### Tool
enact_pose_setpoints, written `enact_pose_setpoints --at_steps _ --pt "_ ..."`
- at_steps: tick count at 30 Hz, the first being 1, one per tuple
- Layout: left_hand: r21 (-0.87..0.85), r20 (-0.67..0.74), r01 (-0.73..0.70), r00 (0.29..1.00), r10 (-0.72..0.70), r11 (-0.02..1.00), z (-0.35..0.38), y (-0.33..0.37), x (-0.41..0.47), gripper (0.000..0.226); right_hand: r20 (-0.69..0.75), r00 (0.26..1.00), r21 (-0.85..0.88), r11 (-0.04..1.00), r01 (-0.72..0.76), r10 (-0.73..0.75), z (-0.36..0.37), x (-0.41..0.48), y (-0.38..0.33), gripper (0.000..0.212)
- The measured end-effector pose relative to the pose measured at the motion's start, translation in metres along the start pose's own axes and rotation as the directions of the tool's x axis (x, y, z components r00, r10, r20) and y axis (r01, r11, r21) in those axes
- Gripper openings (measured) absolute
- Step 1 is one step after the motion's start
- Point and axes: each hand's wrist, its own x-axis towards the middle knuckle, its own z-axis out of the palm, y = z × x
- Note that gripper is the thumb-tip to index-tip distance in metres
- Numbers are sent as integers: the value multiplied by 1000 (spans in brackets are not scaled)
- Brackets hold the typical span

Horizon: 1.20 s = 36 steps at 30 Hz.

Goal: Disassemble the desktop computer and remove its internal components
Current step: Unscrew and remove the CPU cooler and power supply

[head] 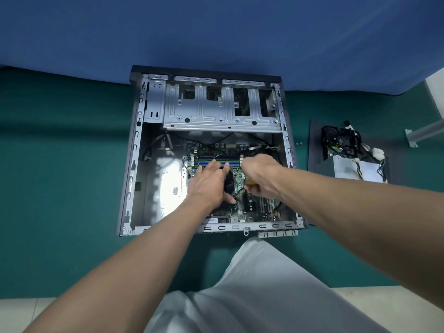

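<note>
Closest up is a knee in light grey trousers (252,296), with both bare forearms reaching over it into the box. Fingers first: the left hand (209,186) has them mostly straight and spread, laid on the black CPU cooler (229,186), gripping nothing. Next to it the right hand (260,176) is curled tight round a yellow-handled screwdriver (251,182), and the tip is lost under the fist, so no telling which screw it's on. Around them the motherboard (249,205) is still in the desktop case (134,150), which lies open on its side on the green mat (60,164). Progress looks roughly halfway: the power supply (355,170) and its cable bundle are already out, parked on the dark side panel (314,145) off to the right, and the drive cage (216,109) looks empty. Probably left: cooler, board, front wiring. The RAM slots (216,163) sit partly behind the fingers, so it's hard to say if any sticks remain.
</note>
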Motion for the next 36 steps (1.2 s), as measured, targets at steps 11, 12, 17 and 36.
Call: enact_pose_setpoints --at_steps 11,12,17,36 --pt "65 60 -28 998 25 998 -4 0 0 108 286 848 -849 293 440 -446 -9 -2 13 9" --pt "66 58 -27 998 23 997 -5 1 0 107 405 773 -883 10 469 -489 -8 -6 13 8" --pt "44 38 -36 999 35 998 -5 1 -1 105 795 496 -563 -729 388 -350 -9 -10 14 27" --pt "13 56 -19 998 19 1000 -4 1 -1 107 381 771 -860 110 498 -511 -12 -4 7 28"
